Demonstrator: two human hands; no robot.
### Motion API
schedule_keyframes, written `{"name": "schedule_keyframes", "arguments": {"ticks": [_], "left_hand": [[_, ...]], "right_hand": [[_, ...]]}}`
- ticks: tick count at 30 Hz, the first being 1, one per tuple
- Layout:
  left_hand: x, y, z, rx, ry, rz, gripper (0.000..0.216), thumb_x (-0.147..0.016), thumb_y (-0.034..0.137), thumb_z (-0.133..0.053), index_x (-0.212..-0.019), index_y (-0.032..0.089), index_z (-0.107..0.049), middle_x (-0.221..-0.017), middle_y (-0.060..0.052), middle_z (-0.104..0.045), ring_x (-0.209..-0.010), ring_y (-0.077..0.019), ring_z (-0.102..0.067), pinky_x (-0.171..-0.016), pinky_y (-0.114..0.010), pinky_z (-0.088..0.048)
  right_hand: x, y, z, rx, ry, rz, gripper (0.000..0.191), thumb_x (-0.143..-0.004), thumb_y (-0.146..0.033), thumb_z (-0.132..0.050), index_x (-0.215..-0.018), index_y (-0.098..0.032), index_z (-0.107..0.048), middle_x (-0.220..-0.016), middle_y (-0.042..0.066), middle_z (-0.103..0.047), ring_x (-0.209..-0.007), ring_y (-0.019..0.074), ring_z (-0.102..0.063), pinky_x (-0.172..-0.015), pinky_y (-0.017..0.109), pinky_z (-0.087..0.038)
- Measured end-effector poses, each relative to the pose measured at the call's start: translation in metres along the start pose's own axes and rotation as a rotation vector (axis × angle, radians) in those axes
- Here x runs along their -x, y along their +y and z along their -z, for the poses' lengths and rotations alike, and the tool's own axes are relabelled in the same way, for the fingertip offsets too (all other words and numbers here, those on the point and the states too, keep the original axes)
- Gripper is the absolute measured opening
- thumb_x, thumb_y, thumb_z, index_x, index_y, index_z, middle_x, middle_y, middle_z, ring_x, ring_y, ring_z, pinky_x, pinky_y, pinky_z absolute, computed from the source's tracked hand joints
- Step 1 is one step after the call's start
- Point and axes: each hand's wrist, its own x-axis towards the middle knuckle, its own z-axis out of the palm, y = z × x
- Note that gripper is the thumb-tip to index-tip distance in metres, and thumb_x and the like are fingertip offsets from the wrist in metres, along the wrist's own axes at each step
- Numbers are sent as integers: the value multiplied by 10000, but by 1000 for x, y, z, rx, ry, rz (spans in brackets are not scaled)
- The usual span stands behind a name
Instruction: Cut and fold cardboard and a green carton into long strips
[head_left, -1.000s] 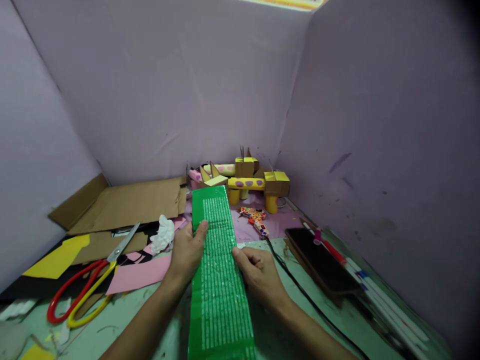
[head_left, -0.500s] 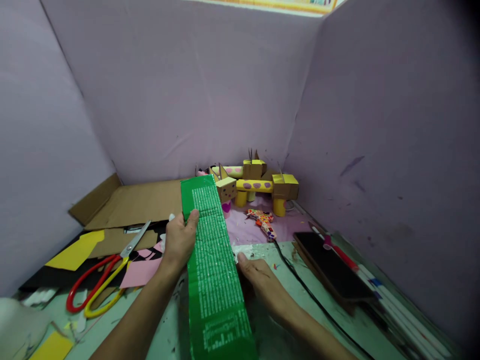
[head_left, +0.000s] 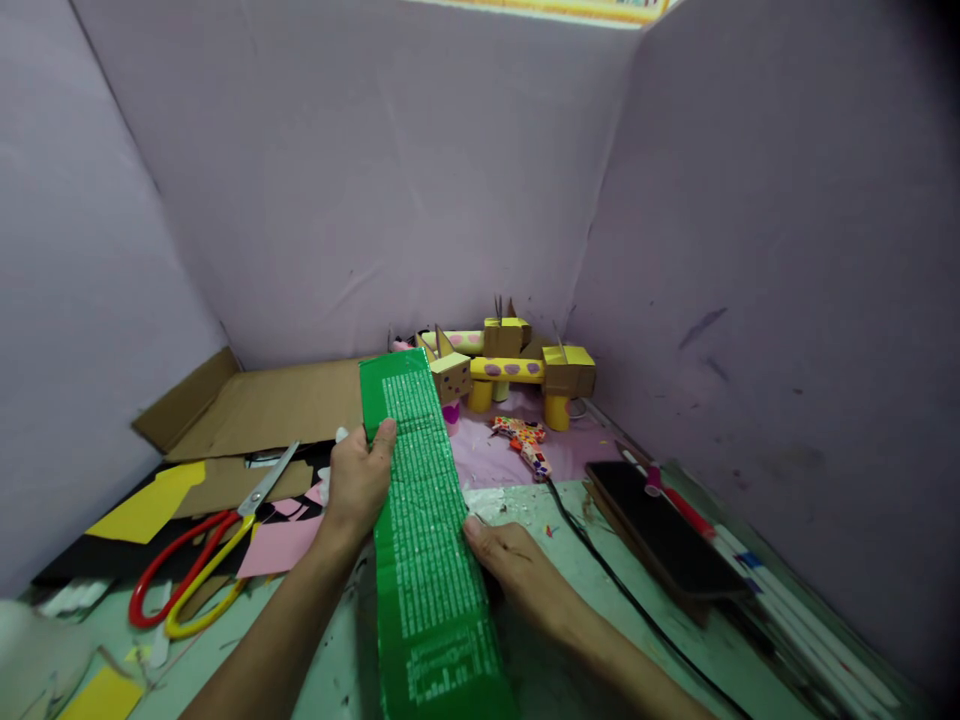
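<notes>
The left hand (head_left: 361, 475) grips a green carton (head_left: 427, 510) near one edge, the right hand (head_left: 517, 562) is at the opposite edge, scissors (head_left: 248, 517) lie left of the left fingers, and a patterned glue gun (head_left: 528, 434) beyond the right.

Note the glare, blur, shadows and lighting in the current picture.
Head view: lighting is dim and diffuse overall; head view: small glints speckle the green box, its print too soft to read; head view: shadow darkens the table beside the box; head view: the pale shape at lower left looks blurred, and the upper right corner fades to black.
</notes>
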Motion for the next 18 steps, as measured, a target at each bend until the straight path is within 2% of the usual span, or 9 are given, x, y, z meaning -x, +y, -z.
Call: {"name": "schedule_keyframes", "arguments": {"ticks": [5, 10, 18], "left_hand": [[1, 1, 0, -5, 2, 3, 374, -722, 528, -452, -623, 180, -545, -582, -27, -580, -551, -184, -518, -499, -265, -366], [1, 1, 1, -22, -6, 18, 385, -732, 538, -438, -625, 183, -540, -592, -38, -587, -565, -200, -538, -510, -276, -370], [1, 4, 0, -25, 23, 8, 343, -728, 513, -452, -577, 207, -489, -539, -7, -542, -524, -173, -495, -482, -259, -343]], "right_hand": [[1, -1, -2, -55, -15, 4, 611, -804, -641, -428, -692, -95, -680, -652, 58, -616, -640, 178, -528, -655, 311, -410], [0, -1, -1, -57, -15, 5, 616, -795, -645, -440, -671, -93, -683, -629, 61, -613, -650, 187, -533, -676, 324, -421], [0, 0, -1, -75, -18, -8, 595, -786, -637, -467, -657, -96, -677, -611, 56, -603, -639, 183, -528, -676, 326, -420]]}}
